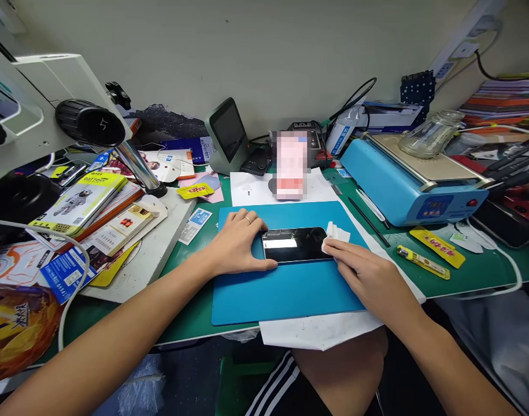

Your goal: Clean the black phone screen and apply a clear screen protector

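A smartphone (pixel 296 245) with a glossy black screen lies flat on a blue mat (pixel 255 294), its long side running left to right. My left hand (pixel 240 242), with a ring on one finger, grips the phone's left end between thumb and fingers. At the right end, my right hand (pixel 362 268) pinches a crumpled white tissue (pixel 337 232) and presses it against the edge of the screen. The fingers of that hand partly cover the tissue and the phone's right corner.
A propped, blurred-out phone (pixel 291 164) stands behind the mat, near a small grey display (pixel 227 136). On the right sit a blue heating plate (pixel 414 185) with a glass jar (pixel 433 136), and a yellow cutter (pixel 422 263). A microscope stand (pixel 136 164) and boxes (pixel 80 199) crowd the left.
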A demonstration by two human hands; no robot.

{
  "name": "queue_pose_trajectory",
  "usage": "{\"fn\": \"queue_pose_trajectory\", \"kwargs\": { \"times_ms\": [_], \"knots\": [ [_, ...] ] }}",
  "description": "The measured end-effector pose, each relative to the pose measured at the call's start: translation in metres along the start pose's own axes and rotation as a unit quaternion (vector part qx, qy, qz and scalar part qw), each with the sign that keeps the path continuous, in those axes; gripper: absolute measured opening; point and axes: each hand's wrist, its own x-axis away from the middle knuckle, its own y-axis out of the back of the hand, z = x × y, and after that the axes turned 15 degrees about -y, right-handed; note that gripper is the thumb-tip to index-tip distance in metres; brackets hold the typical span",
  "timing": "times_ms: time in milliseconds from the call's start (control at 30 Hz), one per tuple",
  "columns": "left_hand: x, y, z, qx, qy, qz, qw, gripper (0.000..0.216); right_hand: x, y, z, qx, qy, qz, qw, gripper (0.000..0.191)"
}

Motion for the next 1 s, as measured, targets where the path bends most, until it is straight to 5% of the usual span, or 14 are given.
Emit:
{"fn": "queue_pose_trajectory", "kwargs": {
  "times_ms": [433,1000],
  "knots": [
    [0.000,0.000,0.001,-0.003,-0.024,-0.010,1.000,0.060,-0.029,-0.014,0.058,-0.085,0.158,0.044,0.983,0.034],
    [0.001,0.004,-0.001,0.002,-0.032,0.006,0.999,0.051,-0.032,-0.023,0.059,-0.087,0.193,0.034,0.977,0.036]
  ]
}}
